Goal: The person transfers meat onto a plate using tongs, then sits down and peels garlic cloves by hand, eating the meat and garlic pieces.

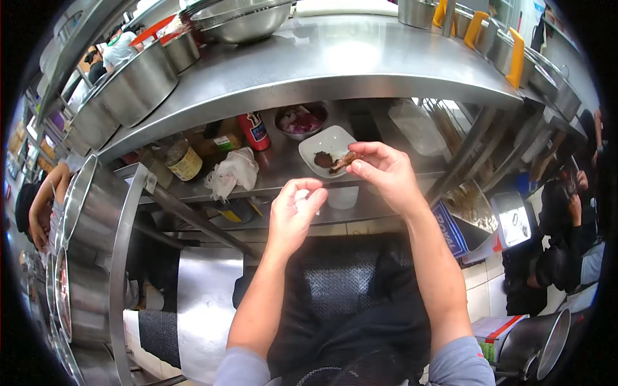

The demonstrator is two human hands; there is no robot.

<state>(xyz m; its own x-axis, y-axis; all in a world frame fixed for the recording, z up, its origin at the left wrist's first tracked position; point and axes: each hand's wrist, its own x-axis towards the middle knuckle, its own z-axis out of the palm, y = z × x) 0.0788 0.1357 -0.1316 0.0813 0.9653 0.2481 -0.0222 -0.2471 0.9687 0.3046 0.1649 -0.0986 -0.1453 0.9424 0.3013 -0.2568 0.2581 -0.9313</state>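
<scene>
My right hand [385,172] pinches a small brown piece of cooked meat [346,162] between thumb and fingertips, over the far shelf. Just beneath it, a white square bowl [313,147] holds a dark brown lump [323,159]. Lower and to the left, my left hand [295,212] is closed with its fingers curled. Something small and white [301,198] shows inside its fingers, perhaps crumpled tissue; its kind is unclear. Behind the bowl stands a metal bowl [300,122] of purple-red pieces, maybe cut onion.
A crumpled white plastic bag [233,172], a labelled jar [183,161] and a red bottle [253,131] stand on the lower shelf. Above runs a steel counter [335,58]. Large metal pots [96,283] line the left. Other people [566,212] are at the right and left edges.
</scene>
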